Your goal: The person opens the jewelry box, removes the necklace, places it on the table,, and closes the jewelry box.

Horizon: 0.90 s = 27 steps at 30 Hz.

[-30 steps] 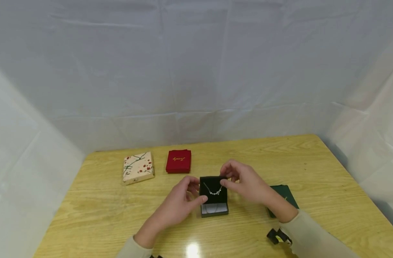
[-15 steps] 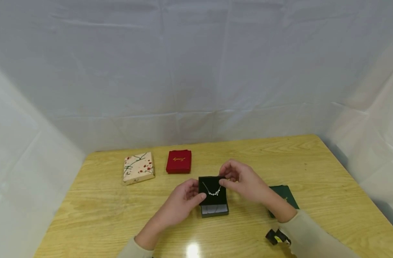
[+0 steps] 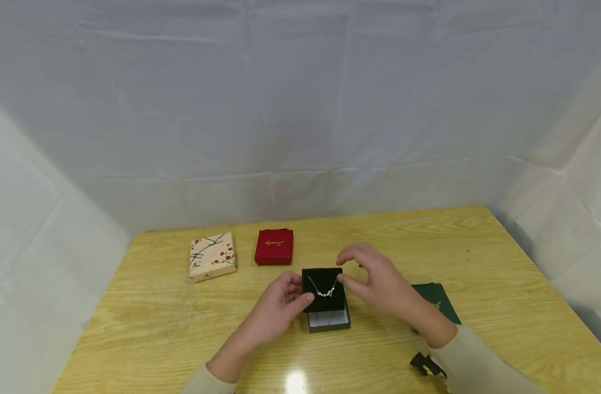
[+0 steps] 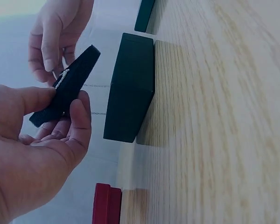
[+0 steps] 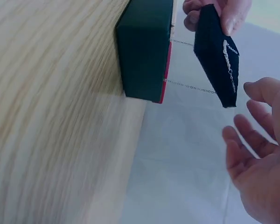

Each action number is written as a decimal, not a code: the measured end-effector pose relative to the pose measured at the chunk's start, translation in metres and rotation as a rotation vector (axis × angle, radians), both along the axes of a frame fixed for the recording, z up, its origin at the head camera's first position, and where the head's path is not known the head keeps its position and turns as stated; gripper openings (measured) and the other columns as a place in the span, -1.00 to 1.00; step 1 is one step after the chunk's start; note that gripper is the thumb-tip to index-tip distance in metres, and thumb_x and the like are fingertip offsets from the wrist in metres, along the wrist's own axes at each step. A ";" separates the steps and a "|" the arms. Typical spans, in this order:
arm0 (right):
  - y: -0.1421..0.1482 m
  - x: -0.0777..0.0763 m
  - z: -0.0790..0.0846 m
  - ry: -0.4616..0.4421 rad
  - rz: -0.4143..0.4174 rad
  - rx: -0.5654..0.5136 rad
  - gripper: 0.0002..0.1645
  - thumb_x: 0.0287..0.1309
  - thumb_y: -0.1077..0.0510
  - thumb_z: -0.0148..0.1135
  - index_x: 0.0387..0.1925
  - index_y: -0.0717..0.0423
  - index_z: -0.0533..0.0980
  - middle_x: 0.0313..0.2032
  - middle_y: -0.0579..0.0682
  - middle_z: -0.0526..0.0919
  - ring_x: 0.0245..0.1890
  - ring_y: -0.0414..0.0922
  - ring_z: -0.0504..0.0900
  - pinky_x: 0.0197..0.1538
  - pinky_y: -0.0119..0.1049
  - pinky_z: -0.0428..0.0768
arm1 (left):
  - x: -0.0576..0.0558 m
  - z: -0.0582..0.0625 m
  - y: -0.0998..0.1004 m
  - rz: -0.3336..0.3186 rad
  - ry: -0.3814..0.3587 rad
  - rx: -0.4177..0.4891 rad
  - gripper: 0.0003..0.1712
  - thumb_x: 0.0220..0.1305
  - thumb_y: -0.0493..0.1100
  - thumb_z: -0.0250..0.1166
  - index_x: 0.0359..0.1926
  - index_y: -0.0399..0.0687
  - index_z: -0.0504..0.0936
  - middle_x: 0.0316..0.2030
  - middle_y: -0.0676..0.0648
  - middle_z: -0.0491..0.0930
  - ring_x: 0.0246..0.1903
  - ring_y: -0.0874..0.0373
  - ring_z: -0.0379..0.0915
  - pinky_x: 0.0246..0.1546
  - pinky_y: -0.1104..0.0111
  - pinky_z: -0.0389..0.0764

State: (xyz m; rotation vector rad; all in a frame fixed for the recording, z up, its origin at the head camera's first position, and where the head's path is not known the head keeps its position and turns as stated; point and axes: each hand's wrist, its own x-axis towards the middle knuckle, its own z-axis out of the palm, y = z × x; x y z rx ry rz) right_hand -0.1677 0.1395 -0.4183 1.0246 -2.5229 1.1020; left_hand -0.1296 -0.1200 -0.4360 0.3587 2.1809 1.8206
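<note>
At the lower centre of the head view, the left hand [image 3: 278,306] pinches a square black velvety pad [image 3: 324,283] above an open dark green rectangular box [image 3: 329,329]; the right hand [image 3: 375,276], fingers parted, hangs just beside the pad, holding nothing. A fine silver-coloured necklace [image 3: 325,294] trails strands down to the box, so tilting the pad could snag or dislodge it. The wooden table [image 3: 148,306] offers room leftward, its far edge well apart; the red box [image 3: 273,247] bounds reach beyond.

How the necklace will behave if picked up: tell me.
The necklace is probably floppy, as it dips in a curve across the pad. It is likely light, being so thin. It may drag or snag: two strands span the gap between pad and box.
</note>
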 end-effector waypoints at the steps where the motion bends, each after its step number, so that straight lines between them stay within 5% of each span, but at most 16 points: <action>1: 0.000 0.000 0.000 0.065 0.009 0.021 -0.69 0.26 0.22 0.54 -0.02 0.02 0.64 0.02 -0.09 0.65 0.05 -0.04 0.62 0.04 -0.02 0.67 | 0.000 0.000 0.000 0.002 -0.002 0.002 -0.67 0.55 -0.27 0.26 0.17 -0.42 0.46 -0.07 -0.23 0.68 -0.06 0.00 0.67 -0.05 0.31 0.70; 6: 0.001 0.000 -0.003 0.397 0.112 0.118 -0.65 0.09 0.19 0.65 -0.09 0.04 0.70 -0.03 -0.09 0.65 -0.02 -0.07 0.56 0.01 -0.10 0.61 | -0.001 -0.001 0.000 0.001 -0.012 0.022 -0.66 0.55 -0.28 0.25 0.16 -0.44 0.43 -0.06 -0.26 0.69 -0.04 -0.04 0.69 -0.04 0.29 0.71; 11: -0.003 0.002 -0.004 0.581 0.181 0.202 -0.63 0.03 0.14 0.68 -0.11 0.00 0.72 -0.08 -0.09 0.68 -0.06 -0.07 0.59 -0.10 -0.13 0.60 | -0.002 -0.002 -0.001 -0.011 -0.014 0.040 -0.66 0.56 -0.29 0.22 0.17 -0.43 0.38 -0.02 -0.31 0.71 -0.01 -0.08 0.69 -0.04 0.30 0.70; 20: -0.010 0.008 -0.007 0.644 0.165 0.328 -0.71 0.05 0.07 0.69 -0.18 -0.02 0.79 -0.15 -0.13 0.73 -0.10 -0.11 0.57 -0.17 -0.24 0.51 | -0.001 -0.002 0.001 -0.035 -0.053 0.108 -0.63 0.58 -0.33 0.15 0.23 -0.45 0.29 0.12 -0.44 0.65 0.10 -0.26 0.64 0.00 0.21 0.71; 27: -0.012 0.008 -0.009 0.666 0.152 0.340 -0.74 0.03 0.04 0.71 -0.25 -0.04 0.79 -0.20 -0.18 0.75 -0.13 -0.13 0.58 -0.16 -0.24 0.50 | -0.002 -0.002 0.001 -0.054 -0.099 0.141 -0.61 0.55 -0.34 0.16 0.24 -0.43 0.26 0.15 -0.42 0.65 0.10 -0.22 0.65 -0.01 0.22 0.69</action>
